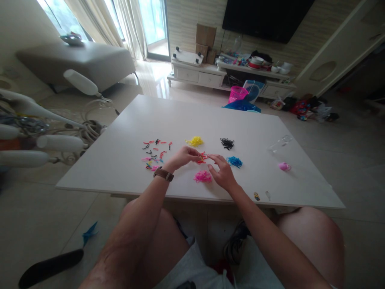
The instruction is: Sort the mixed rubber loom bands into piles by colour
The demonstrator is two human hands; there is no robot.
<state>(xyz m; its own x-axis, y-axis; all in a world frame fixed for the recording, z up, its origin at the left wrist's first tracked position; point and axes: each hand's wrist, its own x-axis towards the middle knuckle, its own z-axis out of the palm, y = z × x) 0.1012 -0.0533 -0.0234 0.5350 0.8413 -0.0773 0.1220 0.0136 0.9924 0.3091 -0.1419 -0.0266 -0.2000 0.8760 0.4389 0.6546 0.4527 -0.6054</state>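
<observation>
Over a small pile of red rubber bands (pixel 200 161) in the middle of the white table (pixel 192 120), my left hand (pixel 185 156) has its fingers closed in a pinch. Red and yellow bits show at its fingertips, like a rubber band, though the detail is blurred. My right hand (pixel 221 171) reaches in from the other side, index finger at the pile and thumb held apart. Around them lie heaps of yellow bands (pixel 195 141), black bands (pixel 227 143), blue bands (pixel 234 161) and pink bands (pixel 203 176). Left of my left hand are several scattered red and black bands (pixel 154 155).
On the table's right side lie a clear plastic container (pixel 284 140), a pink object (pixel 284 166) and two small charms (pixel 256 196) near the front edge. White lamp arms (pixel 60 143) stand close to the left edge. A pink basket (pixel 237 94) is beyond the far edge.
</observation>
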